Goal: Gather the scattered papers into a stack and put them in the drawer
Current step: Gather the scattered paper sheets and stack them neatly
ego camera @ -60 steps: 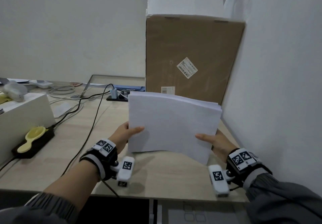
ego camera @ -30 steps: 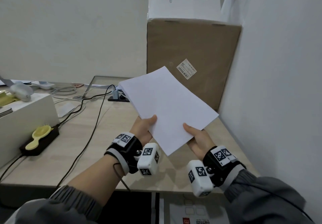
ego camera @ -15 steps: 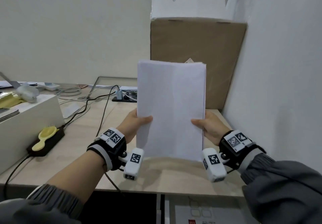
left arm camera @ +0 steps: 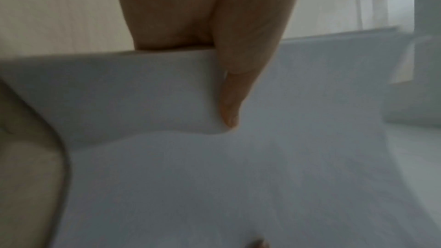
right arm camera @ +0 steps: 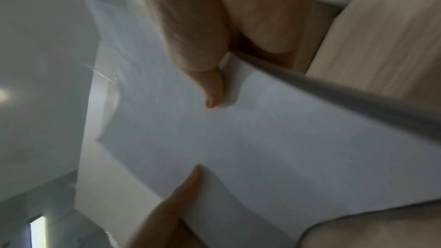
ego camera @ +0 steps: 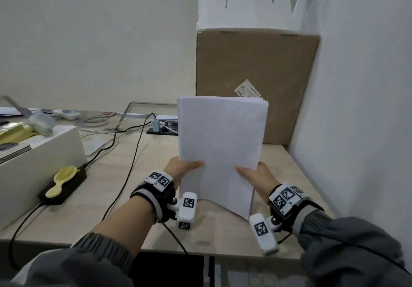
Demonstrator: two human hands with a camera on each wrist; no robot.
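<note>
A stack of white papers (ego camera: 220, 144) stands upright, long side vertical, with its lower edge near the wooden desk (ego camera: 124, 175). My left hand (ego camera: 185, 168) grips its left edge, thumb on the front face. My right hand (ego camera: 252, 175) grips the right edge the same way. In the left wrist view my left hand's thumb (left arm camera: 235, 90) presses on the stack of papers (left arm camera: 214, 176). In the right wrist view my right hand's thumb (right arm camera: 210, 84) lies on the stack of papers (right arm camera: 238, 139), and the other hand's thumb (right arm camera: 181, 191) shows below. The fingers behind the sheets are hidden.
A tall cardboard box (ego camera: 256, 68) with a white box (ego camera: 245, 1) on top stands at the back right by the wall. A white box (ego camera: 38, 159), a yellow brush (ego camera: 62, 179) on a black block and black cables (ego camera: 131, 159) lie left. A dark opening (ego camera: 169, 269) lies below the desk's front edge.
Both hands have turned the stack from landscape through a diagonal tilt to portrait and then lowered it a little toward the desk. Their hold stays the same.
</note>
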